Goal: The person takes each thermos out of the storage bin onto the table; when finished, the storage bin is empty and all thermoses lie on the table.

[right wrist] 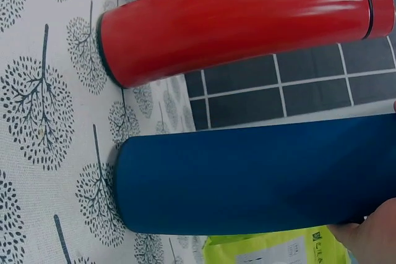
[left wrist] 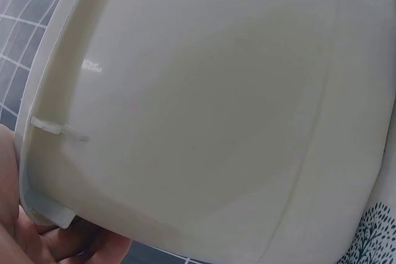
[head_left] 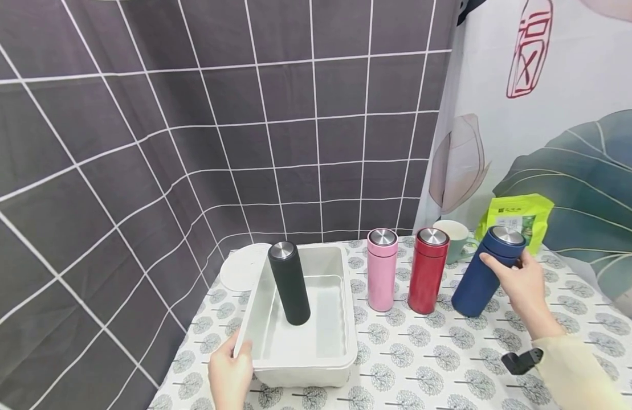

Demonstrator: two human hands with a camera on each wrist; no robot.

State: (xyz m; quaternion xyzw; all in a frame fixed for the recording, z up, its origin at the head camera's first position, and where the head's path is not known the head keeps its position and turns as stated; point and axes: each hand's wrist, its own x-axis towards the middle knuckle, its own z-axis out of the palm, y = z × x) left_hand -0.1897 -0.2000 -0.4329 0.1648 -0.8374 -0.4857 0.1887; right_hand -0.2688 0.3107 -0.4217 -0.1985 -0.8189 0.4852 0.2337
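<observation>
A white plastic bin (head_left: 332,364) stands on the table with a black thermos flask (head_left: 290,285) upright inside it. My left hand (head_left: 231,370) grips the bin's rim at its near left corner; in the left wrist view the fingers (left wrist: 111,246) curl under that rim. On the right, my right hand (head_left: 521,285) holds a blue thermos flask (head_left: 481,279) near its top, thumb on the near side. The blue flask's base is at the tablecloth in the right wrist view. Left of it stand a red flask (head_left: 428,276) and a pink flask (head_left: 382,276).
Behind the flasks are a pale green mug (head_left: 455,239) and a bright green pouch (head_left: 538,213). A white round lid-like piece (head_left: 241,267) lies left of the bin. The tree-patterned tablecloth (head_left: 398,364) covers the table, and a dark checked curtain (head_left: 290,142) hangs behind.
</observation>
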